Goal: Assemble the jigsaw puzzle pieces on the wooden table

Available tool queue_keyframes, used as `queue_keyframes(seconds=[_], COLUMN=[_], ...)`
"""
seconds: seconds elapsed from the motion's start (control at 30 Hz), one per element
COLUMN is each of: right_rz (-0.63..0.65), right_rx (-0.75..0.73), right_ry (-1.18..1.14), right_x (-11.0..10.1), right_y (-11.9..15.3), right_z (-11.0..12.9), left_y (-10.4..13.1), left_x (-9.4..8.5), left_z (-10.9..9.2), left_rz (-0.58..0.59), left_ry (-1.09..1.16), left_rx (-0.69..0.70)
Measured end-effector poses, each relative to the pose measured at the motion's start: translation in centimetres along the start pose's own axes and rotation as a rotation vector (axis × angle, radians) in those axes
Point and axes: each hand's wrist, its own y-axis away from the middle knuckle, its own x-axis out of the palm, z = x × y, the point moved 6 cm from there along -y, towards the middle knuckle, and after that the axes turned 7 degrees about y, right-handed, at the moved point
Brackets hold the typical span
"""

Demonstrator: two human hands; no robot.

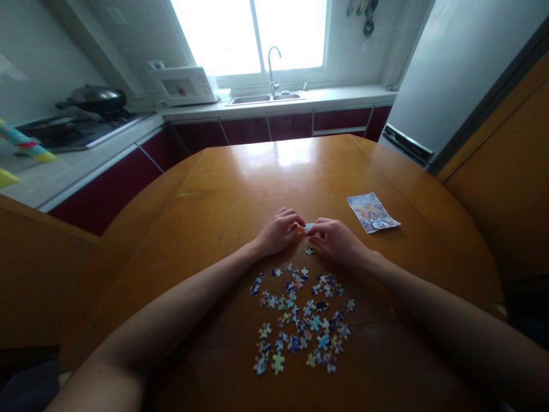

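Observation:
Between my hands on the wooden table (266,183) lies a small light-blue group of puzzle pieces (308,227). My left hand (281,230) touches its left side with bent fingers closed together. My right hand (337,240) has its thumb and fingers pinched at the right side of the same pieces. Just below the fingertips sits a single loose piece (309,250). Nearer to me, many loose puzzle pieces (295,315) in blue, white, green and dark tones are spread out between my forearms.
A printed picture sheet (372,212) lies right of my hands. Beyond the table are a counter with a sink (266,98), a white microwave (184,86), and a pan (96,98) on the stove at left. A fridge (463,68) stands at right.

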Motion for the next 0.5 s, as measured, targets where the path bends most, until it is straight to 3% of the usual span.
queue_keyframes(seconds=[0.1,0.17,0.33,0.5], right_rz=[-0.046,0.001,0.186,0.214], right_rx=[0.045,0.048,-0.014,-0.022], right_ry=[0.03,0.069,0.192,0.212], right_x=[-1.4,-1.6,0.3,1.2], right_y=[0.0,0.2,1.1,1.5], right_z=[-0.5,-0.5,0.5,1.3], left_y=[0.0,0.0,0.0,0.1], left_x=[0.0,0.0,0.0,0.2], left_z=[0.0,0.0,0.0,0.1], left_rz=[-0.001,-0.002,-0.01,0.002], left_ry=[-0.011,-0.012,-0.01,-0.015], left_rx=[-0.006,-0.006,-0.002,-0.004])
